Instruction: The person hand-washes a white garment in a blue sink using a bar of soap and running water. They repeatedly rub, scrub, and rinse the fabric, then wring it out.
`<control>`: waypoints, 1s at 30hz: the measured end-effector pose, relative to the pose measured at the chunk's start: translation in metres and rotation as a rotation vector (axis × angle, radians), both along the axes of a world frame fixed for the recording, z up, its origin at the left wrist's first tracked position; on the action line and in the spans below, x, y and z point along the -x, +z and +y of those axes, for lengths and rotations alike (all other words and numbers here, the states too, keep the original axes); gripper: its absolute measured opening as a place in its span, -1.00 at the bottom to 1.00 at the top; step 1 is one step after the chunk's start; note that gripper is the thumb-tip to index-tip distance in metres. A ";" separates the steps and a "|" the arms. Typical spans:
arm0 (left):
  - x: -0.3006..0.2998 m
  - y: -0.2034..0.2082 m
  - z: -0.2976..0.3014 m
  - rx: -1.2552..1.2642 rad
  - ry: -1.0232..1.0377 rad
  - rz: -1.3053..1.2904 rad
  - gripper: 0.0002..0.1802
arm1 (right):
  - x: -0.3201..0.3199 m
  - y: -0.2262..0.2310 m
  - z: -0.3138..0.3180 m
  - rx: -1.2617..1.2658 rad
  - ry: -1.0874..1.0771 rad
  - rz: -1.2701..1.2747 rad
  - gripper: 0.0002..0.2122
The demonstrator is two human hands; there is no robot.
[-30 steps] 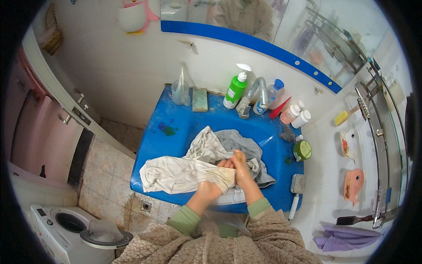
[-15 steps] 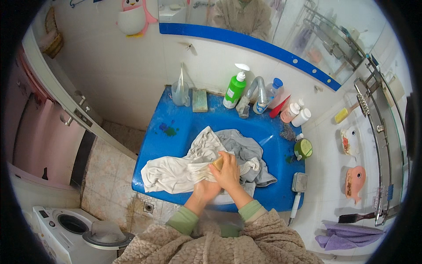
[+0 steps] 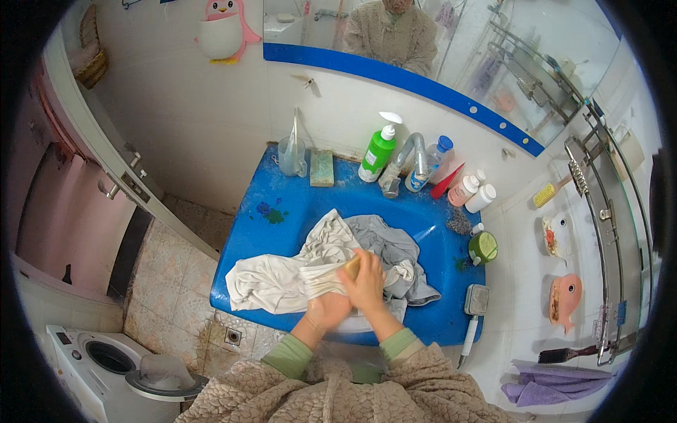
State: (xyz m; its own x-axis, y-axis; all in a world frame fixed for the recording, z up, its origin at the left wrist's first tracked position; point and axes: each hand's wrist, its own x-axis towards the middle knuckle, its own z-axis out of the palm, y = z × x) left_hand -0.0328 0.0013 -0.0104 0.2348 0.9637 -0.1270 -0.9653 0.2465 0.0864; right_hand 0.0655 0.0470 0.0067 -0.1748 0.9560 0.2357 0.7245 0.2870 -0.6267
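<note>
My right hand [image 3: 367,283] is closed round a tan bar of soap [image 3: 350,266] and presses it against a wet white garment [image 3: 271,280]. Below it, my left hand [image 3: 328,310] holds a bunched part of that garment. Cloth covers its fingers, with the palm and wrist showing. The white garment spreads leftward over the front rim of the blue washbasin [image 3: 240,233]. A grey garment [image 3: 384,243] lies crumpled in the bowl, just beyond my right hand.
Along the back rim stand a cup [image 3: 291,156], a soap box [image 3: 321,169], a green pump bottle [image 3: 378,151], the tap [image 3: 416,151] and several bottles. A handled brush [image 3: 474,310] hangs over the right edge. A washing machine [image 3: 99,374] stands at the lower left, its door open.
The view has shifted slightly. My right hand and the soap have moved a little over the white garment, while the left hand keeps its place under the cloth.
</note>
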 end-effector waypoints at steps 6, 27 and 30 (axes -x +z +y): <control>0.003 0.005 -0.001 -0.032 -0.017 -0.156 -0.30 | -0.035 -0.006 0.029 0.761 -0.209 1.177 -0.47; -0.022 -0.016 0.006 -0.034 -0.116 0.107 -0.41 | -0.106 -0.009 -0.011 0.887 0.128 1.871 -0.53; -0.033 -0.022 0.009 -0.093 -0.120 0.194 -0.40 | -0.115 -0.004 -0.021 0.859 0.060 1.903 -0.51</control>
State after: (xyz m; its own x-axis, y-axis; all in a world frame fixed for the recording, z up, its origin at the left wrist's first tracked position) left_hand -0.0003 0.0102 -0.0329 0.3280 0.9402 -0.0924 -0.8927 0.3404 0.2952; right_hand 0.1810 0.0264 0.0028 -0.3346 0.9001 -0.2790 -0.8284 -0.4221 -0.3682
